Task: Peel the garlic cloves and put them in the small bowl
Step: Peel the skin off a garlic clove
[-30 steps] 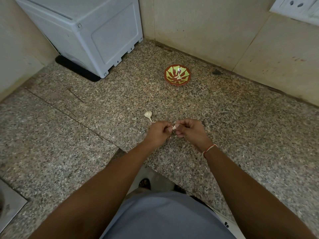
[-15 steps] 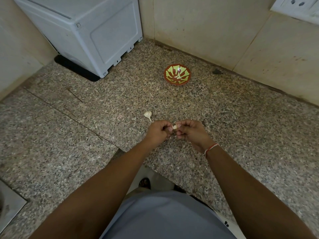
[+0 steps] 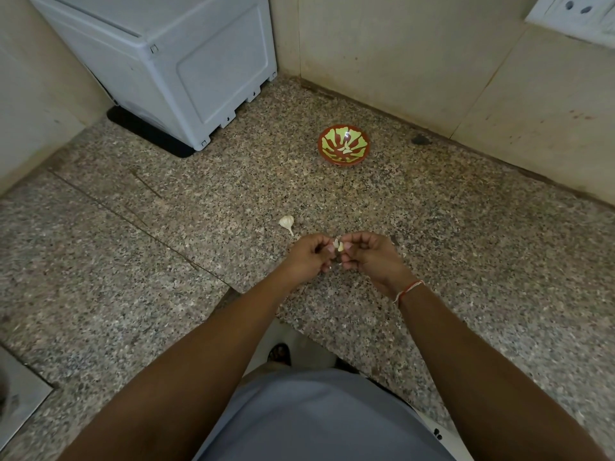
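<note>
Small pale garlic clove (image 3: 339, 245), skin partly loose, frame centre. Round red-and-green patterned small bowl (image 3: 344, 145), upright, upper centre, holding pale peeled cloves (image 3: 346, 150).

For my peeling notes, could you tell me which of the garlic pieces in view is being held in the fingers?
The clove pinched between the left hand and right hand. The garlic piece with a stem lies untouched on the counter; another piece sits in the small bowl.

One head-worn wide view looks steeply down at the granite counter (image 3: 432, 244), close above both forearms; the corner walls probably bend from lens distortion.
</note>
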